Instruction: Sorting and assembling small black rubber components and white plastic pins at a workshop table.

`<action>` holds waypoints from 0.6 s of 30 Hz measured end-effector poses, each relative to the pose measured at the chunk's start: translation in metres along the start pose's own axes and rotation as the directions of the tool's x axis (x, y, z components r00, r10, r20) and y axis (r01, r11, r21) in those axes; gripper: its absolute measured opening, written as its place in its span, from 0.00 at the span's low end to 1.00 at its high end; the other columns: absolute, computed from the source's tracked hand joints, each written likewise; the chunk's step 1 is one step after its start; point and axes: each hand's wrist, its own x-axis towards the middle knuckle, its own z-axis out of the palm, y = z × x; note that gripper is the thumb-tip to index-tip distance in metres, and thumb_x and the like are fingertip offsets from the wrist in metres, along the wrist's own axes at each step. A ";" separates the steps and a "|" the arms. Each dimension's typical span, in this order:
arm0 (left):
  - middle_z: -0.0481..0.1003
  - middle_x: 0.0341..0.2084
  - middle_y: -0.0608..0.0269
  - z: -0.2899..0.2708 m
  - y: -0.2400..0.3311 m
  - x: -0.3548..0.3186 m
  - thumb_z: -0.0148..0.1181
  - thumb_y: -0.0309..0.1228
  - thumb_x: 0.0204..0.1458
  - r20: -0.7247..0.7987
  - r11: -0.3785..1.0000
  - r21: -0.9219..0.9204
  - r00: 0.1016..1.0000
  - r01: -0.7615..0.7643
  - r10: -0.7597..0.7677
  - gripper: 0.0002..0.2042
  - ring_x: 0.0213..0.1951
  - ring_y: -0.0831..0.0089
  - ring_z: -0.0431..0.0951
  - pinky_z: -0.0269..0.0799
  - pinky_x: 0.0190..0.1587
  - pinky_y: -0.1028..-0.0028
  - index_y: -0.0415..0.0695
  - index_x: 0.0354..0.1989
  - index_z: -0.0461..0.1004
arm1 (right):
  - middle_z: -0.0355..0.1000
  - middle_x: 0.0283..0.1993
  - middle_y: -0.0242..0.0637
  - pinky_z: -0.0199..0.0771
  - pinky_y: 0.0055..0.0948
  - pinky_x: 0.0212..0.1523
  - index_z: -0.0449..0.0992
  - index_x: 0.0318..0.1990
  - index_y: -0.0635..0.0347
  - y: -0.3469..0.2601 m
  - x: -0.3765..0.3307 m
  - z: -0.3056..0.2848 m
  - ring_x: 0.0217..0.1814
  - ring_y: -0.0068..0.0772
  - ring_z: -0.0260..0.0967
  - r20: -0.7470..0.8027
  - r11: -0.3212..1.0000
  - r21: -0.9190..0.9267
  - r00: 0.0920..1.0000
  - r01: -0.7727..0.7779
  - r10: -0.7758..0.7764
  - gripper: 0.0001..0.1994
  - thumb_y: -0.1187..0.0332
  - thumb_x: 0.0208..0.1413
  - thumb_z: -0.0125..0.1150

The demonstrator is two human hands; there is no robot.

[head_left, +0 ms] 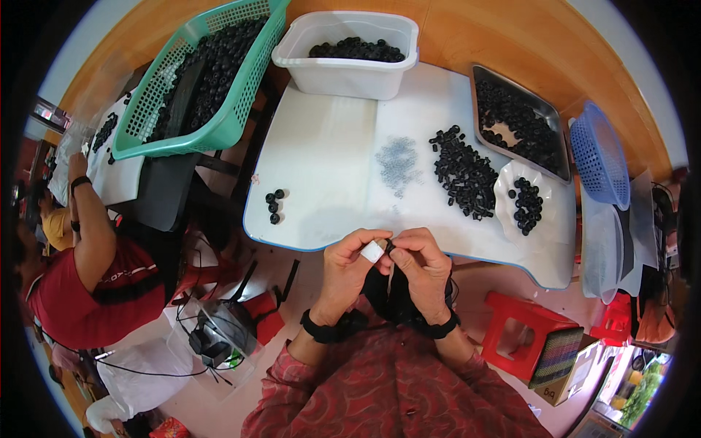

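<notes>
White table with white tub, black parts

On the table, loose parts lie left of the plate.

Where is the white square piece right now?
In the head view, just below centre: the white square piece is at the fingertips of the left hand, left of the right hand, by the table's near edge.

Left hand pinches a small white-faced block, right hand grips a little black part right beside it! Beyond, black cylindrical pieces heap up beside a scalloped white plate.
</notes>
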 end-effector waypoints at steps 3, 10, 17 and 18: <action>0.77 0.29 0.62 0.001 0.004 0.001 0.55 0.22 0.63 0.017 0.996 -0.053 0.998 0.067 -0.066 0.10 0.30 0.78 0.76 0.73 0.32 0.78 0.33 0.49 0.79 | 0.70 0.45 0.35 0.73 0.23 0.48 0.77 0.44 0.67 0.002 0.001 -0.007 0.45 0.23 0.71 0.045 0.993 0.111 0.999 -0.035 0.030 0.07 0.83 0.60 0.61; 0.78 0.29 0.62 0.006 0.003 0.004 0.57 0.23 0.63 0.086 0.993 -0.044 0.991 0.107 -0.103 0.09 0.28 0.78 0.76 0.75 0.30 0.78 0.35 0.48 0.79 | 0.71 0.42 0.33 0.73 0.23 0.45 0.75 0.41 0.65 -0.006 0.000 -0.015 0.41 0.21 0.70 0.054 0.981 0.150 0.991 -0.126 0.119 0.01 0.77 0.64 0.58; 0.78 0.31 0.62 0.017 0.020 0.016 0.56 0.23 0.62 0.129 0.985 0.097 0.980 0.142 -0.154 0.09 0.29 0.79 0.78 0.77 0.30 0.80 0.34 0.47 0.79 | 0.73 0.37 0.31 0.72 0.21 0.41 0.73 0.43 0.64 -0.010 0.004 -0.020 0.38 0.18 0.69 -0.013 0.979 0.068 0.981 -0.193 0.194 0.03 0.74 0.66 0.57; 0.78 0.30 0.63 0.018 0.022 0.020 0.56 0.24 0.62 0.129 0.980 0.129 0.978 0.149 -0.165 0.09 0.28 0.79 0.77 0.76 0.29 0.80 0.35 0.47 0.79 | 0.73 0.35 0.30 0.72 0.21 0.39 0.74 0.42 0.64 -0.010 0.005 -0.017 0.36 0.18 0.69 -0.075 0.983 0.044 0.981 -0.177 0.179 0.03 0.74 0.66 0.57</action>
